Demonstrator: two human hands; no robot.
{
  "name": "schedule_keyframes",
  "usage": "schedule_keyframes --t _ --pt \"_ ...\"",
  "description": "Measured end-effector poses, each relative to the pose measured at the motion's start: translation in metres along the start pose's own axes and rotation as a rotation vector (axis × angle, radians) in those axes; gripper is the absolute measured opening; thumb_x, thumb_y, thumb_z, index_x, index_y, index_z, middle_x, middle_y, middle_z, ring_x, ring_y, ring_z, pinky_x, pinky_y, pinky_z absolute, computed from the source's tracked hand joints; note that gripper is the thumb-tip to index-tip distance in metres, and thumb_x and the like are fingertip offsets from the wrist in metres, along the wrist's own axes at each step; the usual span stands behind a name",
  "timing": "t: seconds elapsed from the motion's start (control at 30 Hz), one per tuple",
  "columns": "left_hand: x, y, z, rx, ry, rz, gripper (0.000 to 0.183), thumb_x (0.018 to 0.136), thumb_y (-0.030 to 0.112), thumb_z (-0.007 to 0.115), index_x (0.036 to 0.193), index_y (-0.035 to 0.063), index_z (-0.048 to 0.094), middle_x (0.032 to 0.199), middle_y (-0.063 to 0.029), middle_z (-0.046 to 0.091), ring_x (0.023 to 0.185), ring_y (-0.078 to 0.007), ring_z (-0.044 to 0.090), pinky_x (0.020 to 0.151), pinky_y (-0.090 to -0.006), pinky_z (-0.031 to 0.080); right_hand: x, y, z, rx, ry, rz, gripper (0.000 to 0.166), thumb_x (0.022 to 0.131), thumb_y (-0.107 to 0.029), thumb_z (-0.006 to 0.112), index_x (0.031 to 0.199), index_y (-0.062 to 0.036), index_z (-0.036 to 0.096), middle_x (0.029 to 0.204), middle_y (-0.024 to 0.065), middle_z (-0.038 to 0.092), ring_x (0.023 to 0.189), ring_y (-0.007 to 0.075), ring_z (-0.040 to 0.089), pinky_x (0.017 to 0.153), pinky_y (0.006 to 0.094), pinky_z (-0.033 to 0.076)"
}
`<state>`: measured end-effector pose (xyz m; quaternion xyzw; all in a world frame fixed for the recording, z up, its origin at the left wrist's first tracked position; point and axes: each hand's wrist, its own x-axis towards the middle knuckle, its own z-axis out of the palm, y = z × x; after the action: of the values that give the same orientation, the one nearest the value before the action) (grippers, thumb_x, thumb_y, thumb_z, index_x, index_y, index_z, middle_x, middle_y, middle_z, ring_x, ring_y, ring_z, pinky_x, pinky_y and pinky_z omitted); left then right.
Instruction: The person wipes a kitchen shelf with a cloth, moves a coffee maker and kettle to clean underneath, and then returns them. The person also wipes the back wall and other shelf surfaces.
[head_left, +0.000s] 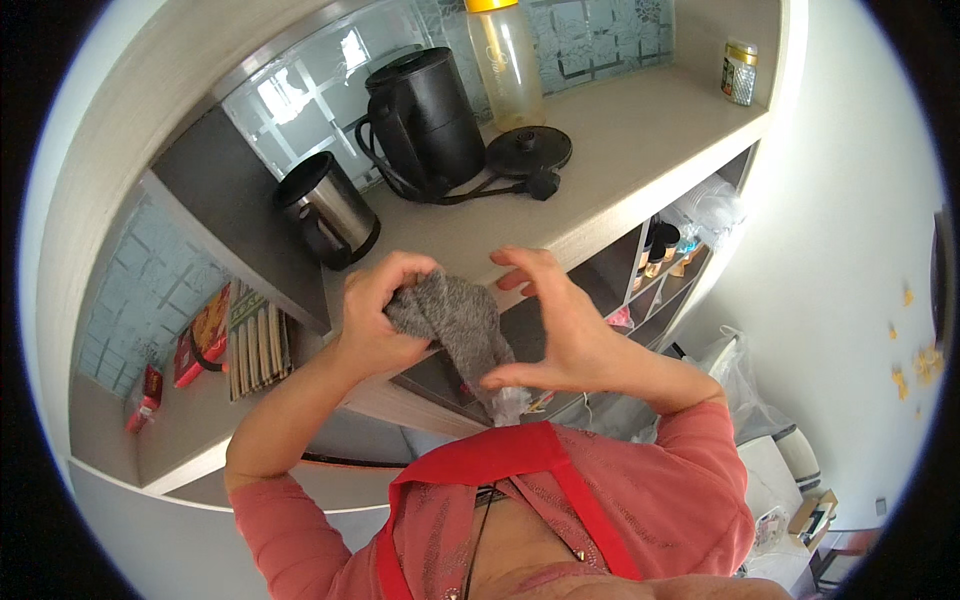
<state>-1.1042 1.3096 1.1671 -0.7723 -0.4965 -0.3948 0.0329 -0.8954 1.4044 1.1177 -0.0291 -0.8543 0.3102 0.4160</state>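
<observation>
My left hand (382, 319) grips a bunched grey cloth (469, 326) that hangs down towards my chest. Crumpled clear plastic (511, 405) shows at the cloth's lower end; whether it is attached or lies behind cannot be told. To the right, my right hand (574, 334) is spread with fingers and thumb apart, its thumb tip close to the cloth's edge. Both hands are in front of the shelf (615, 142). Above the left hand stands a steel mug (341, 206) with a black handle, and farther back a black electric kettle (431, 124).
Beside the kettle lie its round base (529, 148) and plug (543, 184). A tall bottle (510, 75) with a yellow lid stands behind, a small jar (739, 73) at the far right. A divider (240, 217) borders a left compartment holding red boxes (204, 337). Lower cubbies hold jars (660, 244).
</observation>
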Motion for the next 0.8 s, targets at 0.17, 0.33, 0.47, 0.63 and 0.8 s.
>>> schedule_keyframes --t 0.17,0.33,0.47,0.63,0.8 --pt "0.004 -0.001 0.005 -0.031 -0.062 -0.072 0.035 0.062 0.006 0.074 0.093 0.0041 0.056 0.07 -0.0038 0.056 0.063 -0.0086 0.055 0.058 -0.0229 0.042 0.004 0.007 0.024 0.151 0.065 0.047 0.06 0.074 -0.017 0.07 0.123 0.0026 0.042 0.104 0.0234 0.054 0.093 0.0346 0.058 0.081 0.0367 0.046" --pt "0.006 0.001 0.004 -0.166 -0.158 -0.139 0.044 0.064 0.014 0.078 0.101 0.0039 0.056 0.074 -0.0037 0.054 0.071 -0.0093 0.052 0.065 -0.0238 0.043 0.002 0.015 -0.007 0.657 0.001 0.486 0.03 0.086 -0.019 0.057 0.106 0.0034 0.058 0.094 0.0075 0.062 0.086 0.0122 0.055 0.075 0.0275 0.046" --pt "0.009 0.005 -0.001 -0.373 -0.35 -0.284 0.033 0.078 0.021 0.072 0.098 0.0002 0.056 0.078 0.0001 0.054 0.074 -0.006 0.049 0.065 -0.0228 0.042 0.009 -0.011 -0.038 0.845 0.22 0.693 0.034 0.09 -0.022 0.056 0.105 0.0077 0.057 0.093 0.0068 0.063 0.087 0.0105 0.055 0.077 0.0249 0.045" --pt "0.009 -0.003 -0.003 -0.601 -0.26 -0.352 0.021 0.09 0.022 0.058 0.092 0.0013 0.055 0.081 0.0032 0.051 0.077 -0.0039 0.045 0.07 -0.0203 0.039 -0.007 0.028 -0.037 0.45 0.104 0.465 0.03 0.091 -0.02 0.056 0.108 0.0044 0.058 0.094 0.0079 0.063 0.088 0.0111 0.056 0.078 0.025 0.045" --pt "0.013 0.0 -0.003 -0.834 -0.096 -0.486 0.019 0.094 0.026 0.05 0.099 0.0086 0.051 0.09 -0.0009 0.056 0.084 -0.0096 0.054 0.076 -0.0243 0.044 -0.019 0.035 -0.032 0.142 0.474 0.311 0.023 0.083 -0.01 0.063 0.101 0.0035 0.059 0.09 0.0085 0.062 0.08 0.0125 0.056 0.07 0.0277 0.046"
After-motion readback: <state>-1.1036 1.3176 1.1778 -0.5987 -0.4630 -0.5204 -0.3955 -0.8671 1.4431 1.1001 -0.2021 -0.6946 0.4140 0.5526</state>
